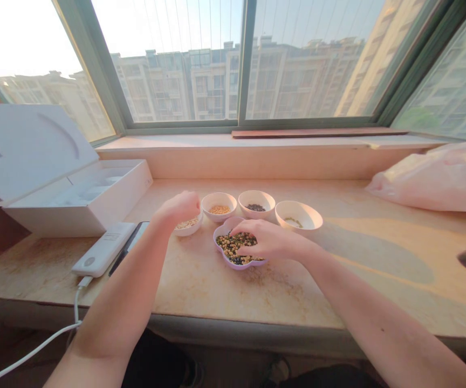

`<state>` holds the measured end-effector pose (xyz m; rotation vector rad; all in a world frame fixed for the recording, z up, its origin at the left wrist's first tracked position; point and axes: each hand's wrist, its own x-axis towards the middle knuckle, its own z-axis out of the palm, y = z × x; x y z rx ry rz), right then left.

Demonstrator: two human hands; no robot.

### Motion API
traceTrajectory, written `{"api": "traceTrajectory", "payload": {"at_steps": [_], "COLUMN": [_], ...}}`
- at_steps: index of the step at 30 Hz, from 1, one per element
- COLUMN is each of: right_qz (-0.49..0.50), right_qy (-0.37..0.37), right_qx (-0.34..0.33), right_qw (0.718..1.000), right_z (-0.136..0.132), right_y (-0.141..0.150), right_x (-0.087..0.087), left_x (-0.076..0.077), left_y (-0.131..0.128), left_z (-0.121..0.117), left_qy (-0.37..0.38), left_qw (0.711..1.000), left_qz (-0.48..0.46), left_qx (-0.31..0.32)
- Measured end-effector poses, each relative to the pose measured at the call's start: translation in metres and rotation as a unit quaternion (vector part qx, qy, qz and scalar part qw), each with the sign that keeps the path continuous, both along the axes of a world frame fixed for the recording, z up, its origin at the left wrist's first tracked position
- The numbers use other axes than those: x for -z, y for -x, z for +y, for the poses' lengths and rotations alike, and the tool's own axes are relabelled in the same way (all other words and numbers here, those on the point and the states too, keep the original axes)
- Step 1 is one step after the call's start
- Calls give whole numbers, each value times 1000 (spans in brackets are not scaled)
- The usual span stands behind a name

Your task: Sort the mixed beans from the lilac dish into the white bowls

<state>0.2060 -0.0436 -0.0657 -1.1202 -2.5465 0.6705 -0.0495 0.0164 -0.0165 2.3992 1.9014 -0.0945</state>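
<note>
My left hand [178, 209] is loosely closed — contents cannot be told — just above a small white bowl [190, 233] of pale grains. My right hand [273, 240] is open, fingers spread and touching the mixed beans [228, 245] in a lilac flower-shaped dish [221, 231] on the marble windowsill [358, 280]. Head view, beyond the dish: a bowl of orange grains [219, 216], a bowl of dark seeds [256, 214], a bowl of green grains [303, 215]. To the left, an open white box [107, 199] and a white power bank [103, 249] — to the right, a pink plastic bag [431, 183].
</note>
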Motion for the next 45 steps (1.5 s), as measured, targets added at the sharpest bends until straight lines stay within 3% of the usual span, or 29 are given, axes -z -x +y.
{"api": "traceTrajectory", "payload": {"at_steps": [10, 16, 21, 26, 31, 39, 45], "right_qz": [-60, -69, -30, 25, 21, 40, 51], "right_qy": [-34, -63, -47, -21, -2, 2, 2], "right_qx": [0, -24, 7, 51, 65, 64, 65], "right_qw": [998, 995, 998, 998, 998, 997, 997], "right_z": [1, 10, 10, 10, 14, 17, 16], "right_y": [21, 25, 23, 14, 7, 1, 1], "right_x": [2, 13, 14, 11, 11, 13, 13], "left_x": [19, 12, 4, -2, -3, -3, -2], "left_y": [2, -3, -12, -24, -29, -46, -48], "left_z": [10, 5, -4, -14, -16, -31, -32], "left_qy": [52, 27, -17, -54, -87, -104, -124], "left_qw": [996, 997, 996, 997, 995, 993, 989], "left_qz": [67, 60, 56, 41, 6, -37, -67], "left_qx": [-16, -49, -69, -46, -56, 50, 48]}}
